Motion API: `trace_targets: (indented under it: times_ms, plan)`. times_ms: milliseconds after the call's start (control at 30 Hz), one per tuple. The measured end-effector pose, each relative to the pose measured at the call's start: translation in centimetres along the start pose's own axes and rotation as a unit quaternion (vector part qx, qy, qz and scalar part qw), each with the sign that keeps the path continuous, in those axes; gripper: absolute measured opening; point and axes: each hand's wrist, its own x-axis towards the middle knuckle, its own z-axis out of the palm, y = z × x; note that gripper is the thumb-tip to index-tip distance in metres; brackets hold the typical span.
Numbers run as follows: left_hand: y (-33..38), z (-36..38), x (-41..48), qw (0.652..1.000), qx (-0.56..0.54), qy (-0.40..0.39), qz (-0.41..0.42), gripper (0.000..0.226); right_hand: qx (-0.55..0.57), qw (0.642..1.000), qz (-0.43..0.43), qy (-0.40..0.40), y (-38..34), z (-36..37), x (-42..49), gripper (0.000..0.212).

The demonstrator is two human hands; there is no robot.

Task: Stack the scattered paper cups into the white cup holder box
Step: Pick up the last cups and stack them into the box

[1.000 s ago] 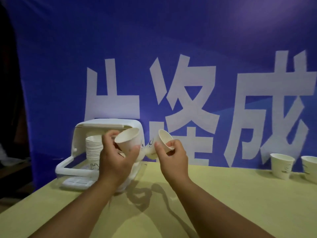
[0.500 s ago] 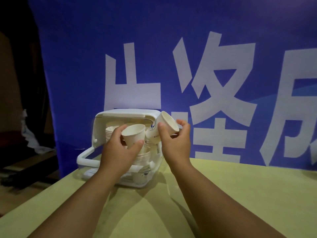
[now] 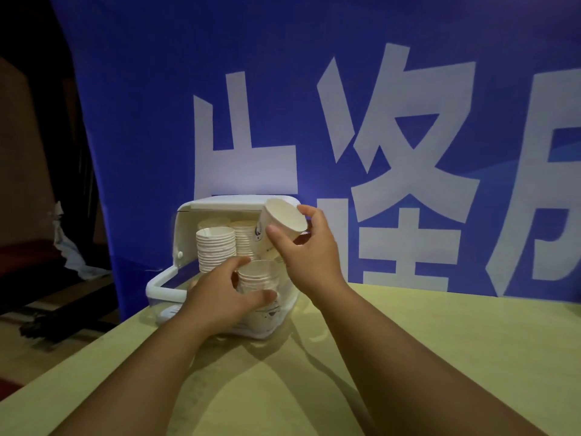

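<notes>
Blue banner (image 3: 314,89) with white characters backs the yellow tabletop (image 3: 408,357). The white cup holder box (image 3: 188,240) sits at the tabletop's 10 o'clock corner, containing rear cup stacks (image 3: 216,247). The left hand (image 3: 220,297) grips the front cup stack (image 3: 259,275) inside the box. The right hand (image 3: 309,253), at 1 o'clock of that stack, grips a tilted paper cup (image 3: 284,220).

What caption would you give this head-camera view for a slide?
Left hand grips the front cup stack in the white cup holder box; right hand holds a tilted paper cup.
</notes>
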Motion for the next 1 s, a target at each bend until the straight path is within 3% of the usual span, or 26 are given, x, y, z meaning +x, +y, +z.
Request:
trace_targets:
  times_ms: [133,267,433,500,600,667,767,867,933,1000]
  plan:
    - [0.0,-0.5,-0.2,1.000,0.000,-0.016,-0.002,0.102,-0.078,0.995,0.015,-0.063,0.6,0.3,-0.1,0.072]
    - [0.1,-1.0,-0.4,1.000,0.010,-0.023,0.005,0.119,-0.056,0.995,0.041,-0.077,0.6,0.2,-0.2,0.084]
    - [-0.1,-0.9,-0.6,0.999,0.013,-0.021,0.020,0.137,-0.121,0.989,0.037,-0.074,1.4,0.5,-0.5,0.051]
    - [-0.4,-0.8,-0.5,0.999,0.011,-0.018,0.026,0.129,-0.156,0.983,0.035,-0.087,2.2,0.6,-0.7,0.042]
    - [-0.7,-0.6,-0.4,0.999,0.013,-0.016,0.043,0.084,-0.175,0.979,0.039,-0.097,3.3,0.8,-1.0,0.035]
    - [-0.6,-0.6,-0.5,0.998,0.012,-0.020,0.051,0.068,-0.179,0.979,0.032,-0.096,3.7,0.9,-1.2,0.035]
    - [-0.6,-0.7,-0.6,0.998,0.027,-0.022,0.050,0.065,-0.184,0.978,0.028,-0.092,4.2,1.1,-1.4,0.036]
    - [-0.5,-0.8,-0.6,0.997,0.059,-0.013,0.049,0.083,-0.178,0.980,0.026,-0.090,4.2,0.9,-1.4,0.036]
    - [0.0,-0.8,-0.8,0.995,0.077,0.040,0.052,0.099,-0.167,0.983,0.035,-0.072,4.0,0.3,-1.6,0.035]
    - [1.0,-0.7,-1.1,0.986,0.073,0.125,0.083,0.081,-0.173,0.983,0.045,-0.049,3.8,-0.4,-1.9,0.028]
